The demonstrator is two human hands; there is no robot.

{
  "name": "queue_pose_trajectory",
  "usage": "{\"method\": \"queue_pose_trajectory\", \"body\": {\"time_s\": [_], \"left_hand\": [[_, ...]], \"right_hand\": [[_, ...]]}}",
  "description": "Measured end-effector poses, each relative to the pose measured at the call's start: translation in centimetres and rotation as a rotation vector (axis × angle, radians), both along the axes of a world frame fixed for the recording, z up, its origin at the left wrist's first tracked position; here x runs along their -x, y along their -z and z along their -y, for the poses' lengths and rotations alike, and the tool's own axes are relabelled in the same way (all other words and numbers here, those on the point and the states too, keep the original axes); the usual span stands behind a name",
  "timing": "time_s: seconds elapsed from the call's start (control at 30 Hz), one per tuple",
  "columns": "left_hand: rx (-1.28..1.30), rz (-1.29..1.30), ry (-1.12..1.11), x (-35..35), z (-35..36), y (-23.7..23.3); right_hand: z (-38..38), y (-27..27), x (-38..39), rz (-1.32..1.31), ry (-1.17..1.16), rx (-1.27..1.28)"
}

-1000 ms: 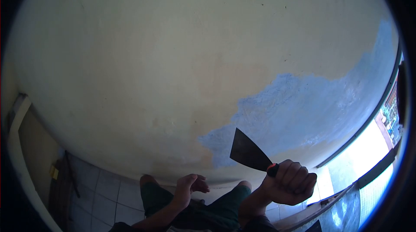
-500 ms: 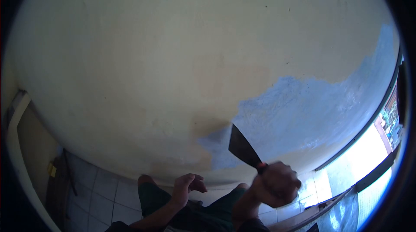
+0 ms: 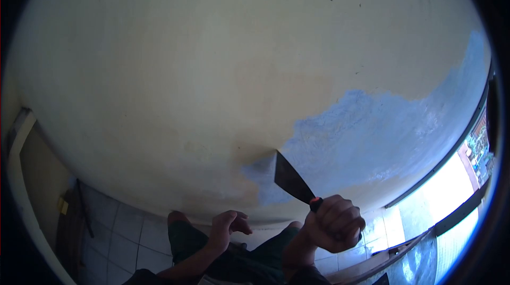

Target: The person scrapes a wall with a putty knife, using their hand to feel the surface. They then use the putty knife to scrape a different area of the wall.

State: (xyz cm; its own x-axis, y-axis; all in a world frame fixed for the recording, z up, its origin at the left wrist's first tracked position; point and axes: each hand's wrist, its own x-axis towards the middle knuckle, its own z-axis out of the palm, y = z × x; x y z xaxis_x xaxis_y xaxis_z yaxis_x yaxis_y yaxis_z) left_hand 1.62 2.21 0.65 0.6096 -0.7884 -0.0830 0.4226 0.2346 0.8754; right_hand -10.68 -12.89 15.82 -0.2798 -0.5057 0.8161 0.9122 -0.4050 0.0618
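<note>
One scraper [image 3: 291,178] is clamped in the right hand [image 3: 334,224] at the blue patch [image 3: 361,136] on the wall [image 3: 186,72] (contact seemingly at one corner). The left hand [image 3: 227,227] is held apart, half-curled. Scraping is presumably underway; even, flat pressure is called for.

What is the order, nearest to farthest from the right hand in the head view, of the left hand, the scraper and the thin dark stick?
1. Scraper: gripped in the right hand.
2. Left hand: low, near the middle.
3. Thin dark stick: far left of the view.
</note>
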Motion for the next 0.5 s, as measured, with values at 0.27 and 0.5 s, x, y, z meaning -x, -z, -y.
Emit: {"method": "queue_pose_trajectory", "body": {"time_s": [0.27,0.5], "left_hand": [[-0.001,-0.001,0.031,0.0,-0.1,0.6],[-0.087,0.088,0.069,-0.4,0.0,3.0]], "right_hand": [[-0.2,0.2,0.2,0.007,-0.008,0.028],[-0.5,0.7,0.8,0.082,0.071,-0.077]]}}
